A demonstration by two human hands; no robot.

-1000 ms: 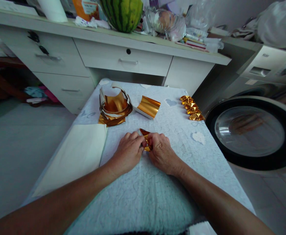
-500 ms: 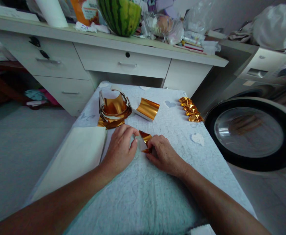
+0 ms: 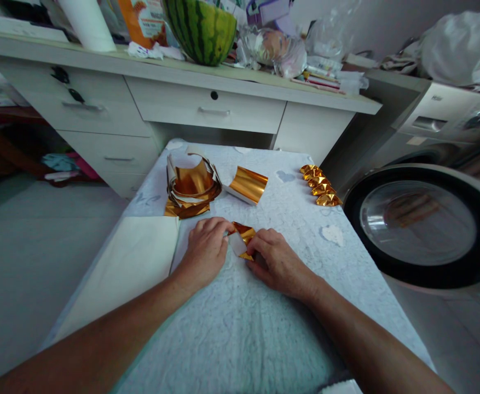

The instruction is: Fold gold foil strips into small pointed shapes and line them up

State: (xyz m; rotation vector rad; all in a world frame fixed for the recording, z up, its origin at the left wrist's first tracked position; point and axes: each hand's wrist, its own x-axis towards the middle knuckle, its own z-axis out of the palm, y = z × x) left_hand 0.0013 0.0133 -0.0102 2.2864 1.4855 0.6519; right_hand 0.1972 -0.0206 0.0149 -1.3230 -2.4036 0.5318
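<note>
Between my two hands a small sheet of gold foil paper (image 3: 246, 234) lies partly folded on the cloth, its white back showing at the lower left. My left hand (image 3: 209, 246) pinches the paper's upper left corner. On the opposite side, my right hand (image 3: 272, 257) grips the right edge, fingertips curled over it. Beyond them a curved gold foil sheet (image 3: 248, 183) rests by itself. A stack of curled gold foil sheets (image 3: 192, 183) stands to its left. Several folded gold foil ingots (image 3: 321, 185) form a row at the far right.
A patterned cloth (image 3: 264, 339) covers the table. A cream sheet (image 3: 120, 268) lies along its left side. Behind is a white drawer cabinet (image 3: 210, 109) with half a watermelon (image 3: 201, 33) on top. The open washing machine door (image 3: 420, 224) stands close to the table's right edge.
My left hand has closed from a loose curve beside the paper onto its upper left corner. My right hand keeps its grip, nearly still.
</note>
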